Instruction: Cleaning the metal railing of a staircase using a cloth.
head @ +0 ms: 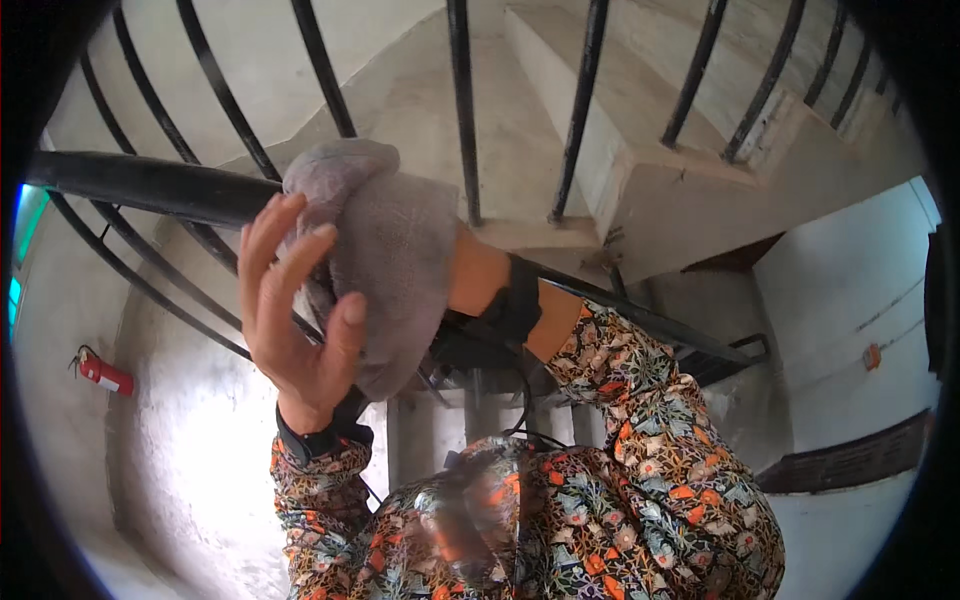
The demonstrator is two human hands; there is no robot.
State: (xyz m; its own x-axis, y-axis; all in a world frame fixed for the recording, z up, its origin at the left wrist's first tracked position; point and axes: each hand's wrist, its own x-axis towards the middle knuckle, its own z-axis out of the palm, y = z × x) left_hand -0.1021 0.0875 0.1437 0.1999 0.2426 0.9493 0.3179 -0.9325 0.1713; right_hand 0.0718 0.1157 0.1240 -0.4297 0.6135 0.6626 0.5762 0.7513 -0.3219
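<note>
A grey cloth (pixel 397 277) drapes over my right hand, hiding its fingers and palm; only the bare wrist (pixel 484 274) and a black wristband (pixel 514 300) show beyond it. The cloth lies over the black metal handrail (pixel 157 186), covering where the rail passes beneath. Just left of the cloth is my left hand (pixel 300 315), its fingers and thumb spread and curved, grasping nothing visible. Its fingertips overlap the cloth's edge in view; whether they touch it I cannot tell. Another black band (pixel 307 442) circles my left wrist.
Black metal balusters (pixel 461 112) run across the top. Concrete steps (pixel 555 97) rise behind them, and more steps (pixel 427 427) lie below. A red fire extinguisher (pixel 105 373) is by the curved wall at left. A dark cable (pixel 525 397) hangs before my patterned clothing.
</note>
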